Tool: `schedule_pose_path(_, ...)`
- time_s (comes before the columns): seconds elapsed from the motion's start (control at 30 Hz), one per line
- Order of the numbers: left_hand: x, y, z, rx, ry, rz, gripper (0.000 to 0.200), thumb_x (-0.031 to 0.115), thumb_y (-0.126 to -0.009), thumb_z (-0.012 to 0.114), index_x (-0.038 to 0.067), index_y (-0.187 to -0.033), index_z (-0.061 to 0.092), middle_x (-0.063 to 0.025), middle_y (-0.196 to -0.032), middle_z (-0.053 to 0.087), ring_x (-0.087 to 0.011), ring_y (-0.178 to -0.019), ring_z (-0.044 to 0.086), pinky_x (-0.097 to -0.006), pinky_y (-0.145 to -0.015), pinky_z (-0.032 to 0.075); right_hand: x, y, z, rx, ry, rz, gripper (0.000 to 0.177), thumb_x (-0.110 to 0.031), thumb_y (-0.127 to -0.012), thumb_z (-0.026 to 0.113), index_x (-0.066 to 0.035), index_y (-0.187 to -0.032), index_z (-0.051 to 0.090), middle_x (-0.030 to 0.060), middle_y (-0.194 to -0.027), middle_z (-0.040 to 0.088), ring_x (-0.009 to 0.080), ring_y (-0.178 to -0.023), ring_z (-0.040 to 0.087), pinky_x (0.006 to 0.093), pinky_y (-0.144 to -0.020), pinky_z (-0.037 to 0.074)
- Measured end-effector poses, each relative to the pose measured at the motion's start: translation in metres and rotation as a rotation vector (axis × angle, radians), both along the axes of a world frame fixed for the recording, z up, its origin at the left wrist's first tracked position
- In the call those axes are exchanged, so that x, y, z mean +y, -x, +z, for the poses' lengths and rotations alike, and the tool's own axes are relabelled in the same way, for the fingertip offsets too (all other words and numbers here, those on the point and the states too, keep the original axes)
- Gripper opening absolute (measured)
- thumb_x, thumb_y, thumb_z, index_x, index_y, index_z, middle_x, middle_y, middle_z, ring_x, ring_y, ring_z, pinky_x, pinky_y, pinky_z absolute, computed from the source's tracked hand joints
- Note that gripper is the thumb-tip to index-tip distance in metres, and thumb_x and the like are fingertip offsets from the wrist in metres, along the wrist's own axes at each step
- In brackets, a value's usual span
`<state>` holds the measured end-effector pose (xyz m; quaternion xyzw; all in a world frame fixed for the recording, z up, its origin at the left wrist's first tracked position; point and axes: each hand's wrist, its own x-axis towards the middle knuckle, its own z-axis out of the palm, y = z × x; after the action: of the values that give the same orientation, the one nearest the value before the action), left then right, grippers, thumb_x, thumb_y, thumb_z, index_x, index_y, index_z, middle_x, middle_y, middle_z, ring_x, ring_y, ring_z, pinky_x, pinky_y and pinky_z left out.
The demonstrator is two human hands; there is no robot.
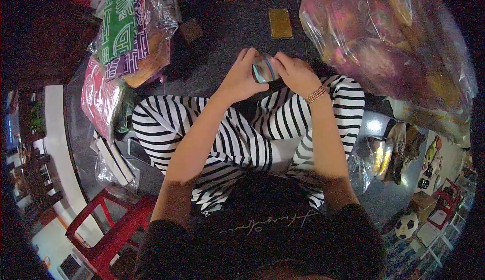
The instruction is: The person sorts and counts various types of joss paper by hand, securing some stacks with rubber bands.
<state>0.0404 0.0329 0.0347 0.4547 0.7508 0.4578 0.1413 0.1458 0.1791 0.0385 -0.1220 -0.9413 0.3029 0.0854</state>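
Note:
Both my hands meet over a dark mat [227, 32], in front of my crossed legs in black-and-white striped trousers [237, 133]. My left hand [241, 78] grips the left side of a small bundle in clear wrap [263, 68] with blue and pink elastic bands around it. My right hand [295, 74], with a beaded bracelet [316, 94] on its wrist, holds the bundle's right side, fingers over the bands. What is inside the bundle is too small to tell.
A big clear plastic sack of pink and yellow goods [384, 37] fills the right. Green, purple and pink patterned packets [124, 27] are stacked at the left. A gold rectangular pack [280, 23] lies on the mat. A red plastic stool [111, 229] stands lower left, shoes [401, 151] at the right.

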Motion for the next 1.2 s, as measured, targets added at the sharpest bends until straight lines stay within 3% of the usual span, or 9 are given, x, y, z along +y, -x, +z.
schedule_pose_path(0.1,0.0,0.001,0.005,-0.189,0.185,-0.058,0.067,0.021,-0.051,0.071,0.002,-0.107,0.039,-0.0221,-0.099,0.052,-0.04,-0.095,0.05,-0.0404,-0.077,0.043,-0.002,0.001,-0.002,-0.111,-0.078,-0.006,0.028,-0.032,-0.089,0.037,-0.005,-0.092,0.046,0.0198,-0.073,0.059,0.0385,-0.068,0.057,0.0477,-0.058,0.045)
schedule_pose_path(0.2,0.001,-0.001,0.015,-0.125,0.284,-0.004,0.064,0.019,-0.053,0.07,0.001,-0.105,0.038,-0.0242,-0.098,0.054,-0.0404,-0.094,0.052,-0.0407,-0.077,0.043,-0.002,-0.001,-0.004,-0.124,-0.02,0.022,0.028,-0.032,-0.09,0.036,-0.006,-0.093,0.045,0.0215,-0.073,0.058,0.0393,-0.069,0.057,0.0486,-0.06,0.044)
schedule_pose_path(0.4,-0.002,-0.002,0.016,-0.003,0.232,0.038,0.062,0.02,-0.053,0.07,0.0,-0.103,0.037,-0.024,-0.096,0.053,-0.04,-0.093,0.051,-0.042,-0.077,0.043,-0.008,0.0,-0.007,-0.094,0.078,0.002,0.027,-0.03,-0.091,0.034,-0.005,-0.093,0.044,0.0243,-0.073,0.057,0.0414,-0.072,0.055,0.0506,-0.064,0.043)
schedule_pose_path(0.5,-0.001,-0.001,0.012,-0.012,0.267,0.05,0.078,0.019,-0.052,0.072,-0.003,-0.115,0.033,-0.023,-0.098,0.054,-0.0379,-0.094,0.053,-0.0383,-0.078,0.043,-0.007,0.003,-0.007,-0.151,0.024,-0.009,0.022,-0.027,-0.091,0.036,-0.007,-0.096,0.043,0.022,-0.08,0.057,0.0399,-0.077,0.054,0.0466,-0.064,0.043)
schedule_pose_path(0.9,-0.006,-0.001,0.016,0.117,0.325,-0.003,0.087,0.022,-0.052,0.071,-0.01,-0.121,0.028,-0.0245,-0.103,0.052,-0.037,-0.099,0.05,-0.0378,-0.084,0.042,-0.012,0.004,-0.025,-0.108,-0.229,0.08,0.024,-0.016,-0.085,0.041,0.001,-0.102,0.045,0.0213,-0.072,0.057,0.0347,-0.067,0.058,0.0421,-0.057,0.046)
schedule_pose_path(0.93,-0.006,0.0,0.014,0.117,0.326,-0.005,0.087,0.022,-0.052,0.071,-0.01,-0.121,0.028,-0.0245,-0.103,0.052,-0.037,-0.099,0.05,-0.0378,-0.084,0.042,-0.012,0.004,-0.022,-0.138,-0.227,0.086,0.025,-0.016,-0.084,0.042,0.001,-0.102,0.045,0.0213,-0.071,0.057,0.035,-0.067,0.058,0.0429,-0.057,0.046)
schedule_pose_path(1.0,-0.007,0.001,0.006,0.135,0.26,0.004,0.064,0.019,-0.052,0.068,-0.002,-0.105,0.038,-0.024,-0.092,0.053,-0.0407,-0.091,0.051,-0.0419,-0.078,0.043,-0.013,0.005,-0.02,-0.166,-0.225,0.09,0.026,-0.016,-0.083,0.043,0.001,-0.102,0.046,0.0213,-0.07,0.057,0.0354,-0.067,0.058,0.0437,-0.057,0.046)
schedule_pose_path(1.13,-0.011,0.005,0.007,0.186,0.221,-0.015,0.068,0.019,-0.051,0.068,-0.003,-0.108,0.039,-0.0252,-0.094,0.053,-0.0402,-0.092,0.051,-0.0415,-0.079,0.043,-0.011,0.008,-0.021,-0.145,-0.146,0.154,0.023,-0.017,-0.08,0.045,0.001,-0.094,0.046,0.0218,-0.068,0.057,0.0368,-0.067,0.057,0.0459,-0.061,0.045)
schedule_pose_path(1.2,-0.014,0.008,0.015,0.192,0.452,-0.073,0.078,0.02,-0.052,0.07,-0.005,-0.117,0.034,-0.0235,-0.101,0.055,-0.0367,-0.096,0.053,-0.0386,-0.081,0.043,-0.011,0.011,-0.02,-0.146,-0.117,0.215,0.021,-0.017,-0.08,0.046,0.001,-0.09,0.046,0.0221,-0.068,0.057,0.0372,-0.067,0.057,0.0465,-0.062,0.045)
